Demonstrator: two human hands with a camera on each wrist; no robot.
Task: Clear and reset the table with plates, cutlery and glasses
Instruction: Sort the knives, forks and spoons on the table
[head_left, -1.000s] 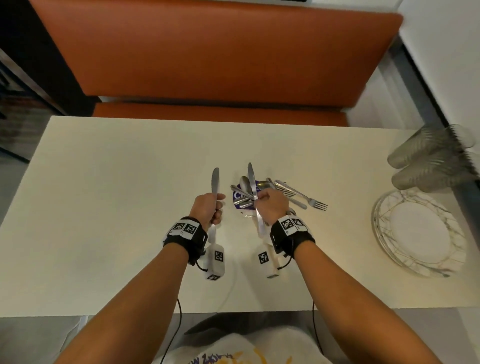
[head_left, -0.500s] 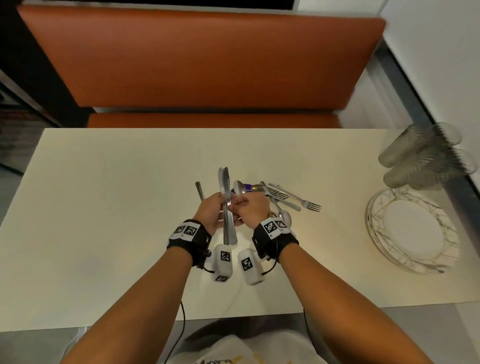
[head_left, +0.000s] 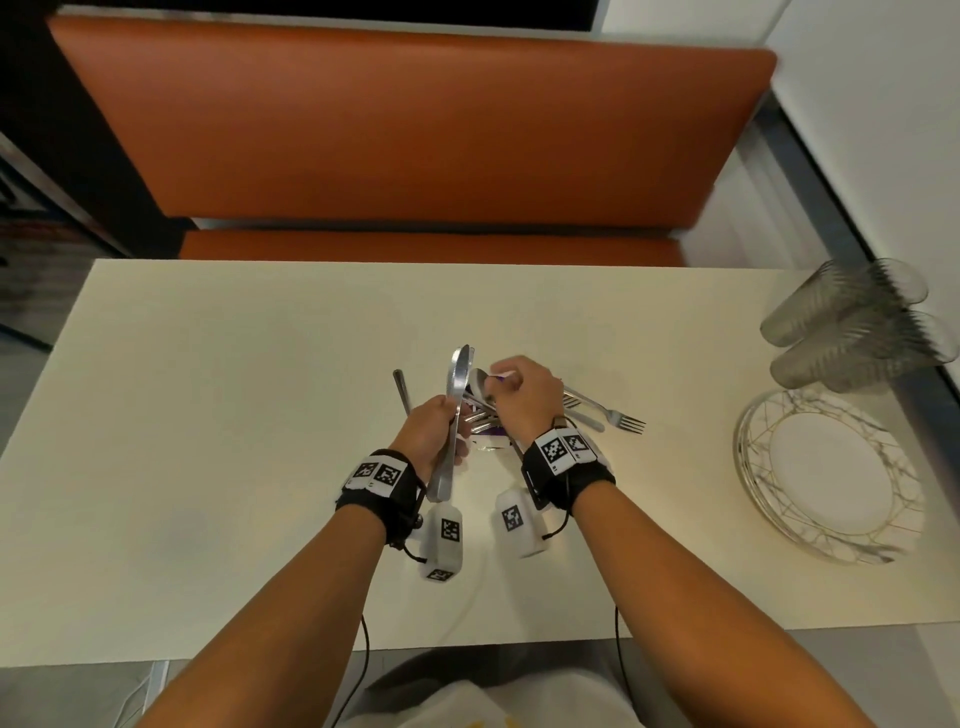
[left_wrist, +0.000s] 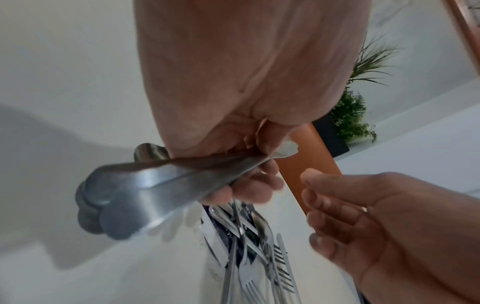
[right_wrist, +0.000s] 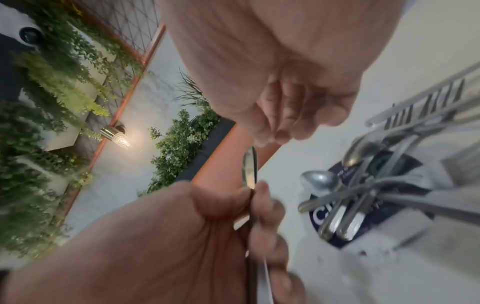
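Note:
My left hand (head_left: 431, 426) grips a bundle of table knives (head_left: 457, 379) upright, blades up, with another thin handle (head_left: 400, 387) sticking out to its left. The knife handles (left_wrist: 155, 185) fan out below the fist in the left wrist view. Just to the right, my right hand (head_left: 524, 395) hovers over a loose pile of forks and spoons (right_wrist: 363, 185) lying on a white and purple packet (head_left: 488, 439). Its fingers (left_wrist: 324, 205) are loosely curled and hold nothing. One fork (head_left: 618, 418) lies at the pile's right edge.
A stack of marbled white plates (head_left: 831, 467) sits near the right edge of the cream table (head_left: 234, 415). Stacked clear glasses (head_left: 852, 322) stand behind the plates. An orange bench (head_left: 415, 130) runs along the far side.
My right hand brought a knife from the pile over to the left hand, let go of it and moved back right. The left hand now holds it with the first knife.

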